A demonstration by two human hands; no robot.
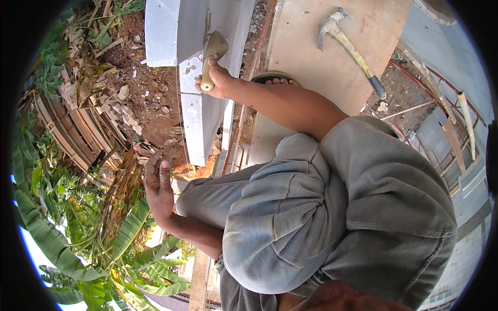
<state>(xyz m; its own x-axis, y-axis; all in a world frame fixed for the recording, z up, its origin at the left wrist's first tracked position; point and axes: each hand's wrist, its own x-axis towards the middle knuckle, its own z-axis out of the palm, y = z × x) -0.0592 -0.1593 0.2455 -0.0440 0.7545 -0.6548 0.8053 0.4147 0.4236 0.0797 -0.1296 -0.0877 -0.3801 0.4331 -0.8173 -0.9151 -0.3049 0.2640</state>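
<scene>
My right hand [222,82] is closed round the pale handle of a trowel [215,45], whose mortar-smeared blade lies over the top of a wall of light grey blocks [194,119]. Its fingers are next to the wall's upper edge. My left hand [160,186] is held up in the air past the wall's near end. Its fingers are slightly bent, the thumb stands apart, and nothing shows in it. Alongside the wall runs a thin string [180,111].
A claw hammer [348,46] with a yellowish handle and black grip lies on a plywood board [295,36], where my sandalled foot [277,80] also rests. Left of the wall are bare soil [155,103], stacked curved tiles [83,135] and banana plants [57,233]. Red metal bars [415,78] stand at right.
</scene>
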